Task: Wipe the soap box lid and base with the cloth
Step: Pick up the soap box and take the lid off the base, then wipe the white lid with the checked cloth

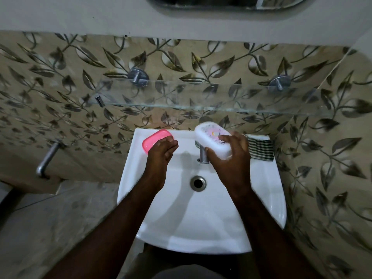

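The pink soap box base (153, 140) sits on the back left rim of the white sink (181, 218). My left hand (161, 152) rests on its near edge with fingers loosely curved over it. My right hand (231, 158) grips the white translucent lid (211, 140), which is lifted and tilted above the tap. A dark green and white checked cloth (260, 151) lies on the back right corner of the sink, just right of my right hand.
A chrome tap (203, 156) stands under the lid, and the drain (198, 183) lies in the basin. A glass shelf (201, 97) on two chrome brackets juts from the leaf-patterned tile wall above. A chrome pipe (47, 160) sticks out at left.
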`<state>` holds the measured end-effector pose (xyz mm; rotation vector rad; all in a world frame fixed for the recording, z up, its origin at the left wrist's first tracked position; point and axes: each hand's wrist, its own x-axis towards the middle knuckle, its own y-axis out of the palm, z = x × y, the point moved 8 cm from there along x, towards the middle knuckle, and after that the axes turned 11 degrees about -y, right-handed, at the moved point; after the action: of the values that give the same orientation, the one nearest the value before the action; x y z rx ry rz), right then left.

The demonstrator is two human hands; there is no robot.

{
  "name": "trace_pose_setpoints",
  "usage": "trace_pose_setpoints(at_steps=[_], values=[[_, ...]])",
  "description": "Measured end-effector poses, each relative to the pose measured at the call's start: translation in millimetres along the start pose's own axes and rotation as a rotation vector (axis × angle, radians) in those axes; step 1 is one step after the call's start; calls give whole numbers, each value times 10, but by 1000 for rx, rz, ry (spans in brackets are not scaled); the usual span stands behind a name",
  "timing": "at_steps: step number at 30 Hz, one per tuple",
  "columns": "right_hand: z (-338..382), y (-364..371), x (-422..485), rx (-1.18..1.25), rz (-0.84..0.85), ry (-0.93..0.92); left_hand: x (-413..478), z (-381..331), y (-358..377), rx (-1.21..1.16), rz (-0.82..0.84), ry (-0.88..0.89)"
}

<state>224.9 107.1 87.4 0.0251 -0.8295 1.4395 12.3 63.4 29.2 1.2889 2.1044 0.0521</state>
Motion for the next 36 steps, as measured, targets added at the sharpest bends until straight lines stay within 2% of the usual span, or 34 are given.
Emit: trace_pose_setpoints(at_steps=[2,4,8,10,12,14,18,22,23,25,27,28,32,36], values=[[37,22,51,-42,11,-41,2,-54,31,15,11,22],[-23,112,76,-39,94,34,-12,-116,65,84,22,72],[-38,63,162,34,94,100,-108,-264,256,417,102,272],[-44,43,231,138,161,154,-148,-328,400,605,161,350],[-9,83,291,300,327,216,-141,-355,544,764,237,331],[64,116,346,404,466,225,-121,-308,670,848,369,188],[-36,170,412,525,448,374,-169,-40,878,609,686,-131],[-376,227,386,695,456,517,-43,202,876,193,636,-300],[-553,204,380,646,406,554,2,248,850,88,611,-332],[-988,112,375,382,264,581,56,311,808,-62,588,-361],[-1371,31,402,99,155,549,78,347,801,-130,593,-372],[-1525,17,430,-30,156,524,85,354,799,-154,593,-370],[-1863,138,420,-500,408,456,121,299,806,-256,612,-320],[-1949,242,377,-754,530,434,157,243,798,-279,627,-284]])
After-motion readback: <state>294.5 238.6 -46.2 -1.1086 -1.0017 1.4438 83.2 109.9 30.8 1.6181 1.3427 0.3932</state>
